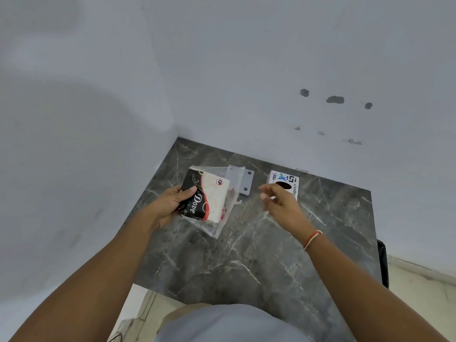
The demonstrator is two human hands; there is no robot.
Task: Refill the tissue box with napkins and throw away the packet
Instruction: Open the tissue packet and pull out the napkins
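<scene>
Left hand [170, 203] gripped napkin packet [206, 198] above the bench [246, 255]. Right hand [278, 203] hung loose, fingers spread, holding nothing, just in front of tissue box [283, 182].

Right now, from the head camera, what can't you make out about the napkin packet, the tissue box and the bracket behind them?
- Tissue box: the right hand covers its near edge; inside the dark oval opening nothing shows, so how full it is is unknown.
- Napkin packet: the left hand hides its left end; the napkin count can't be told.
- Grey bracket: partly behind the packet's clear plastic.
- Black object past the marble top's right edge: mostly hidden.
</scene>
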